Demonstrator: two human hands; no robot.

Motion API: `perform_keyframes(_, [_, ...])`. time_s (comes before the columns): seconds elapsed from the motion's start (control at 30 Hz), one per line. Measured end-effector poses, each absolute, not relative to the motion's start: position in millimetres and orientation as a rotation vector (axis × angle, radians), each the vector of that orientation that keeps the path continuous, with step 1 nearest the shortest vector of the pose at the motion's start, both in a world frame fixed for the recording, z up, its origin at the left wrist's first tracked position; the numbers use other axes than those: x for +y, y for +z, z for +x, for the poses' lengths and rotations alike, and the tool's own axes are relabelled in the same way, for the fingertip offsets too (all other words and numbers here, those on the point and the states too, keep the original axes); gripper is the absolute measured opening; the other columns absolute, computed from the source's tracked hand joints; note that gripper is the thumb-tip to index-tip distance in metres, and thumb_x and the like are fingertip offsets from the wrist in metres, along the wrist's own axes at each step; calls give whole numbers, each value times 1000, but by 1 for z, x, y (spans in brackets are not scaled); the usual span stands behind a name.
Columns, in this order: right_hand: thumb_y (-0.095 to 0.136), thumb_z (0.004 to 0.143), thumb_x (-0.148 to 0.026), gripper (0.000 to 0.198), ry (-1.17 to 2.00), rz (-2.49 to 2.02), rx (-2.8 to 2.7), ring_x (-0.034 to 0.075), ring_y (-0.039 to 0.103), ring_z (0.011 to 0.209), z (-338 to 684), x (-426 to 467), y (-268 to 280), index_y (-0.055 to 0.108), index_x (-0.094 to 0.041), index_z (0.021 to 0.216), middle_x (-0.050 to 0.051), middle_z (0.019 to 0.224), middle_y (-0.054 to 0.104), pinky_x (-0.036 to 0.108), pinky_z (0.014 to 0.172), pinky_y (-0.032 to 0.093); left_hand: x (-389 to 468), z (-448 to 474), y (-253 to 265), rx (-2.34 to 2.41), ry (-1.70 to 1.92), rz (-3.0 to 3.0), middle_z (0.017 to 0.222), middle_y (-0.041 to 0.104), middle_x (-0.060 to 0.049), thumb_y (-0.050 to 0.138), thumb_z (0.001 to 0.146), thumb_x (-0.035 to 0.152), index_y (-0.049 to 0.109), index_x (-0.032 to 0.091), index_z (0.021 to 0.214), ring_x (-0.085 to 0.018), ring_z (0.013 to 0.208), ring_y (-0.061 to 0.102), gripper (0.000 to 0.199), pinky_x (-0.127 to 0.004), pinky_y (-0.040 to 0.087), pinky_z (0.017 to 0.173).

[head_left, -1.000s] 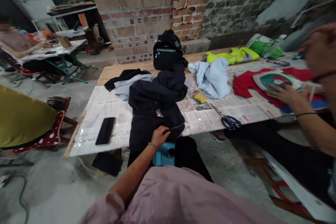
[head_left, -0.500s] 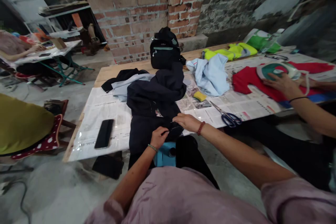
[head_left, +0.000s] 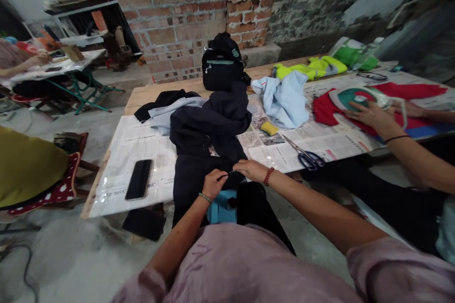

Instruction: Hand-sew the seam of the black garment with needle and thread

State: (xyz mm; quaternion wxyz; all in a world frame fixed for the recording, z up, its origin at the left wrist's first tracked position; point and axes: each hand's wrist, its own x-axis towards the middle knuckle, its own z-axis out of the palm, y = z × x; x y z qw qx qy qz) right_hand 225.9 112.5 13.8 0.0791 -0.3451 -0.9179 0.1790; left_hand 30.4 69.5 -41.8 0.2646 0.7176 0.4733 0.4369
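A dark navy garment (head_left: 209,123) lies bunched on the table, its lower part hanging over the front edge toward my lap. My left hand (head_left: 214,183) pinches a fold of this cloth near that edge. Close beside it, my right hand (head_left: 250,170) has thumb and fingers pinched together over the same cloth. A tiny glint shows at the right fingertips, too small to name. The fingertips of both hands nearly meet. Below them a blue object (head_left: 222,208) with a dark round part sits between my legs.
Scissors (head_left: 306,156), a yellow sponge (head_left: 269,128) and a light blue garment (head_left: 284,99) lie to the right; a phone (head_left: 139,179) lies left. A black backpack (head_left: 222,64) stands behind. At right, a co-worker's hands (head_left: 371,116) rest on red cloth (head_left: 325,106).
My right hand has come slightly closer to my left, fingertips still pinched. The view has shifted a little. The co-worker's hand has moved slightly left.
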Motion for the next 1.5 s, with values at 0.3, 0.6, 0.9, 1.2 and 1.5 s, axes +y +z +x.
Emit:
perform_keyframes(0.3, [38, 84, -20, 26, 510, -1050, -2826, 13, 54, 73, 219, 123, 16, 61, -21, 96, 5, 86, 60, 23, 66, 36, 74, 28, -35, 1328, 1077, 1932, 72, 61, -2, 58, 73, 19, 65, 18, 79, -11, 66, 56, 10, -21, 46, 62])
perform_keyframes(0.6, [39, 83, -19, 26, 574, -933, -2867, 12, 53, 72, 222, 124, 17, 62, -21, 94, 4, 82, 58, 22, 66, 37, 75, 27, -35, 1312, 1018, 1954, 73, 60, -2, 56, 74, 19, 65, 18, 80, -11, 69, 56, 10, -22, 45, 65])
perform_keyframes(0.9, [40, 81, -16, 25, 640, -903, -2865, 10, 51, 70, 220, 124, 20, 63, -20, 91, 3, 79, 56, 20, 65, 36, 75, 27, -36, 1290, 1019, 1962, 73, 60, -2, 55, 74, 18, 65, 18, 80, -11, 69, 55, 11, -22, 45, 66])
perform_keyframes(1.2, [40, 81, -16, 26, 581, -861, -2886, 10, 50, 67, 224, 129, 13, 63, -21, 93, 4, 80, 56, 20, 61, 35, 74, 27, -37, 1250, 1063, 1941, 73, 61, -2, 57, 73, 17, 65, 19, 77, -11, 69, 56, 9, -22, 46, 66])
perform_keyframes(1.5, [41, 79, -12, 28, 600, -850, -2901, 10, 51, 68, 222, 129, 16, 63, -21, 93, 3, 79, 55, 20, 63, 36, 75, 28, -36, 1255, 1064, 1944, 73, 61, -2, 57, 74, 18, 65, 18, 78, -11, 69, 56, 10, -22, 46, 65])
